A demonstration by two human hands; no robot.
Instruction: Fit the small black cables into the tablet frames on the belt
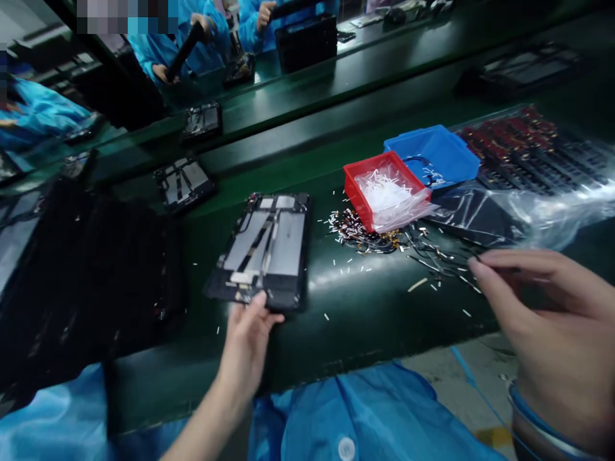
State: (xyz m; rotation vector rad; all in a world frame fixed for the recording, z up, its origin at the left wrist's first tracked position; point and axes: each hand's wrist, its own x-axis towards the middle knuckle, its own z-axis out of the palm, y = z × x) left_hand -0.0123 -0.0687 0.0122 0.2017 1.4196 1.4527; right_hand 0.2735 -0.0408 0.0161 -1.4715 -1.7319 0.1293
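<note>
My left hand point(250, 326) grips the near edge of an opened tablet point(283, 240), thumb on top and fingers at its side and below. Silver battery faces, dark ribbon cables and a black frame show inside it. My right hand point(542, 307) is raised at the right, thumb and forefinger pinched together. Whatever is between those fingertips is too small and blurred to name. Just left of them, thin black cables point(432, 253) lie loose on the dark green bench, among small white strips.
A red bin point(358, 195) holds a bag of white strips. Behind it stands a blue bin point(444, 153). Plastic-wrapped rows of parts point(519, 153) lie right. More opened tablets point(185, 182) sit at left and back. Blue-sleeved co-workers point(206, 45) work across the bench.
</note>
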